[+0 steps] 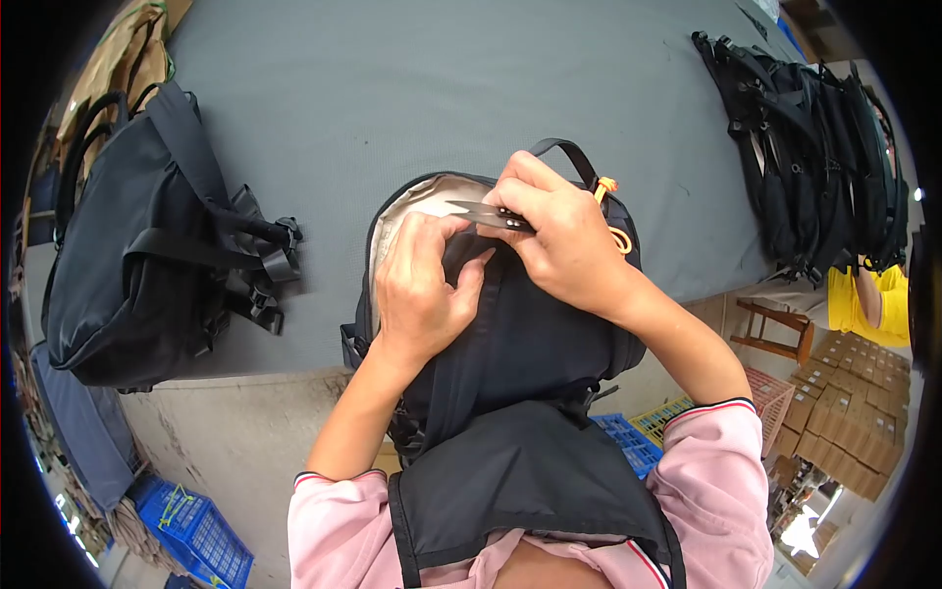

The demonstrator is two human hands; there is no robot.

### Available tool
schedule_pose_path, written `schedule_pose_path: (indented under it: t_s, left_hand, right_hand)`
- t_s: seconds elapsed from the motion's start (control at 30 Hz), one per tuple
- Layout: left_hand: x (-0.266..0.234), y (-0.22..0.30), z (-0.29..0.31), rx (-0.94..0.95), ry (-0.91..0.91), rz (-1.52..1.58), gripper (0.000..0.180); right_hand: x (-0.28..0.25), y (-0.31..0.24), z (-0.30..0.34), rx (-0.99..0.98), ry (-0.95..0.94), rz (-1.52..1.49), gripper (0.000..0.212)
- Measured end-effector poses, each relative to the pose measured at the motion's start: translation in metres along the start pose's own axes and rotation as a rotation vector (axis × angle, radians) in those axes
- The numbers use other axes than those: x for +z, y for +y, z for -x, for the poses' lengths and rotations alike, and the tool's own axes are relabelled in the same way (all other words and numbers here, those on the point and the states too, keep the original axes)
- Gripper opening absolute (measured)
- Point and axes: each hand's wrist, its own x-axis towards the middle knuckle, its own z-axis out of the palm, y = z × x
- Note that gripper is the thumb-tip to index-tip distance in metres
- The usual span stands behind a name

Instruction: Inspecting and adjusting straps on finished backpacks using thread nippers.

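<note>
A dark backpack lies at the table's near edge, against my front, its top opening spread to show a beige lining. My right hand is closed around small thread snips with a black handle, blades pointing left over the opening. With bent fingers, my left hand grips dark fabric of the backpack between fingers and thumb, its fingertips close beside the blades. Whatever lies at the blade tips is too small to make out. Orange cord pulls and a black top handle show past my right hand.
On the grey-covered table, another black backpack lies at left with straps trailing. Several black backpacks are stacked at right. Below the table stand blue crates, a wooden stool and cardboard boxes. A person in yellow is at right.
</note>
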Motion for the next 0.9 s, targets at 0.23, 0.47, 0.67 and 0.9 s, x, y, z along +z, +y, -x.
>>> schedule_pose_path:
  t_s: [0.23, 0.47, 0.67, 0.9]
  left_hand:
    - [-0.002, 0.001, -0.002, -0.002, 0.017, -0.018, 0.038]
    - [-0.003, -0.001, -0.001, 0.016, 0.034, -0.034, 0.039]
    - [-0.001, 0.002, 0.000, 0.026, 0.047, -0.031, 0.041]
    - [-0.002, 0.000, 0.002, 0.020, 0.049, -0.030, 0.041]
  right_hand:
    - [0.002, 0.006, 0.017, 0.021, 0.207, 0.102, 0.017]
    - [-0.013, -0.015, 0.026, 0.196, 0.152, -0.015, 0.018]
    - [-0.017, -0.005, 0.025, 0.019, 0.104, 0.125, 0.017]
    - [-0.023, -0.010, 0.019, 0.024, 0.042, 0.151, 0.017]
